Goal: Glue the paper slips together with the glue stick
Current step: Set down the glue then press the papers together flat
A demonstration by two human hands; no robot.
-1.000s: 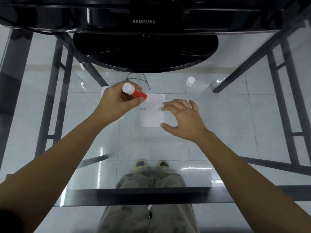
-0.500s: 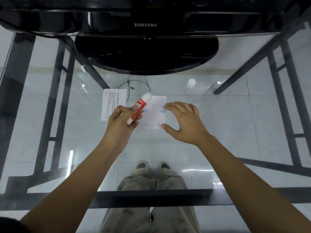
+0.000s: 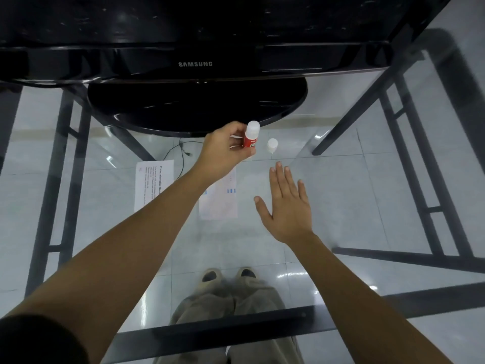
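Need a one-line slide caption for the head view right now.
Left hand holds the glue stick upright near its white cap; right hand open beside the paper slip.

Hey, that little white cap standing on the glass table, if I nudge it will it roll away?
The white cap looks small and probably light, so a nudge would likely slide it on the smooth glass table. It stands upright now; tipped over, its round shape would probably roll. The left hand with the glue stick is close beside it.

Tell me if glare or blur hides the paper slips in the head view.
Head view: dim, with wide-angle bending at the edges; glass table shows small glare streaks, none over the paper slips; slip print is too soft to read; left hand and glue stick look sharp.
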